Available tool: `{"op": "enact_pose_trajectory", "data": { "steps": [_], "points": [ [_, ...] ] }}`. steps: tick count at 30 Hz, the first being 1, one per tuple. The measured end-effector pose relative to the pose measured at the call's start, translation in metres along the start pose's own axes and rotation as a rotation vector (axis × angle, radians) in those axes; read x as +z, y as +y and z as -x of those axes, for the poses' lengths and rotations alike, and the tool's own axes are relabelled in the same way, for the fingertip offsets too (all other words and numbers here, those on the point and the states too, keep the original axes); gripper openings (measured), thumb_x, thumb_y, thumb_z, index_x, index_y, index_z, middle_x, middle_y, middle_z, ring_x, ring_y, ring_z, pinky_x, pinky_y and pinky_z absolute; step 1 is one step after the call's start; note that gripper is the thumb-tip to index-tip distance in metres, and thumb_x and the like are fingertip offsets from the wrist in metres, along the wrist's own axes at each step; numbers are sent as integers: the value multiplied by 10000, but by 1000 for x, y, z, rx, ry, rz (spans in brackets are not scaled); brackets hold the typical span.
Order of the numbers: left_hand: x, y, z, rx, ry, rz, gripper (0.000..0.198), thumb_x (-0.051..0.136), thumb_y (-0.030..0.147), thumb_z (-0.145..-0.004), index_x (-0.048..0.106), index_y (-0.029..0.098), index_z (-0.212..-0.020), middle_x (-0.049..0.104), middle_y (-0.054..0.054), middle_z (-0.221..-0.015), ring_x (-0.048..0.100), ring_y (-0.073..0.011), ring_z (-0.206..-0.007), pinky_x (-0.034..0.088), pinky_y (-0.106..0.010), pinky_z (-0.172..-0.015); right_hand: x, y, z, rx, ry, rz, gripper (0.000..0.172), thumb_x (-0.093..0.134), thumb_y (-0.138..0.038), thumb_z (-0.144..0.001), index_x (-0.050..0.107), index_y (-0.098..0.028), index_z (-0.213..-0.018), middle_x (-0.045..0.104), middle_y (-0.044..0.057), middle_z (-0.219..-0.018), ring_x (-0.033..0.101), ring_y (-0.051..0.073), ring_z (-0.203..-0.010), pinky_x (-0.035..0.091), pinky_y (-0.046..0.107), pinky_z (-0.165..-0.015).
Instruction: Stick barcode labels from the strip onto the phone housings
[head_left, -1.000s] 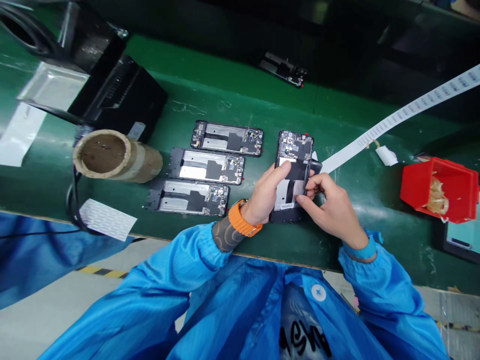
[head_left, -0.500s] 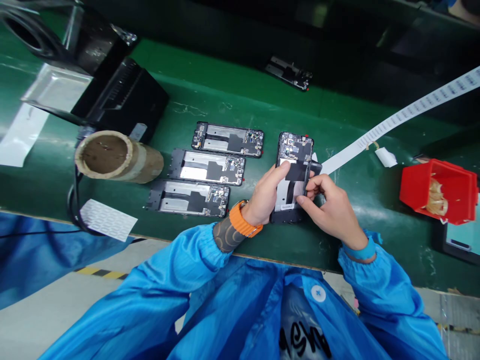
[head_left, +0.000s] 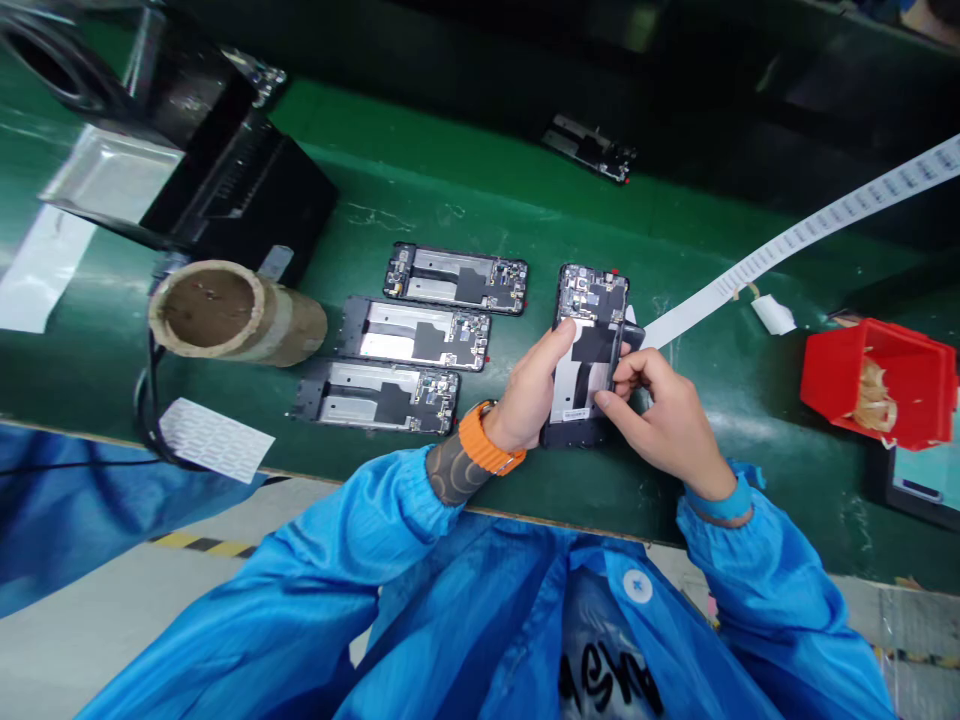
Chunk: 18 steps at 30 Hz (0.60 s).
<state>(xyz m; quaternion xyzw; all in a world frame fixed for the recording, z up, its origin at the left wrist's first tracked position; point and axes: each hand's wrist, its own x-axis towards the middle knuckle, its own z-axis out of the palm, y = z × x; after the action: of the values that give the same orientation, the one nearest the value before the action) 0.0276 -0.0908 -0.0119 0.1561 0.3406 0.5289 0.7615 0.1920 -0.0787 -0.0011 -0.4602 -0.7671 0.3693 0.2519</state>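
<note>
An opened smartphone (head_left: 583,345) stands lengthwise before me, its circuit board at the far end and a small white barcode label near its close end. My left hand (head_left: 534,385) wraps its left side, thumb lying over the edge. At the right edge, my right hand (head_left: 656,405) is closed, thumb and curled fingers pinching the phone's side. A dark flat piece (head_left: 634,336) pokes out beside those fingertips; what it is I cannot tell. To the left lie three more opened phones, the far one (head_left: 456,278), the middle one (head_left: 416,333) and the near one (head_left: 379,396).
On the left stand a cardboard tube (head_left: 296,325) and a black machine (head_left: 247,210). A strip of barcode labels (head_left: 787,238) slants in from the right. Further right is a red bin (head_left: 832,375). Another opened phone (head_left: 589,146) lies on the green strip behind.
The opened phone on the strip at the back has shifted slightly right, as has the partly hidden one behind the machine. Both my hands and the held phone have barely moved.
</note>
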Motion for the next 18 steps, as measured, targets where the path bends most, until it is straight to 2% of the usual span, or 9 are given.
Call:
{"op": "enact_pose_trajectory", "data": {
  "steps": [10,18],
  "points": [
    [-3,-2,-2,1,-50,11,503,575,614,-874,760,168,-1014,766,-100,-944,714,-330,-1046,566,-446,-913,1,1,0,6,3,2,184,673,-243,-875,490,-243,-891,567,-35,-753,560,139,-685,468,278,-675],
    [-3,-2,-2,5,-25,9,496,607,618,-859,765,168,-997,768,-98,-945,718,-324,-1032,570,-431,-893,1,1,0,6,7,3,186,675,-241,-873,491,-243,-893,565,-36,-749,558,138,-682,465,278,-672]
  ]
}}
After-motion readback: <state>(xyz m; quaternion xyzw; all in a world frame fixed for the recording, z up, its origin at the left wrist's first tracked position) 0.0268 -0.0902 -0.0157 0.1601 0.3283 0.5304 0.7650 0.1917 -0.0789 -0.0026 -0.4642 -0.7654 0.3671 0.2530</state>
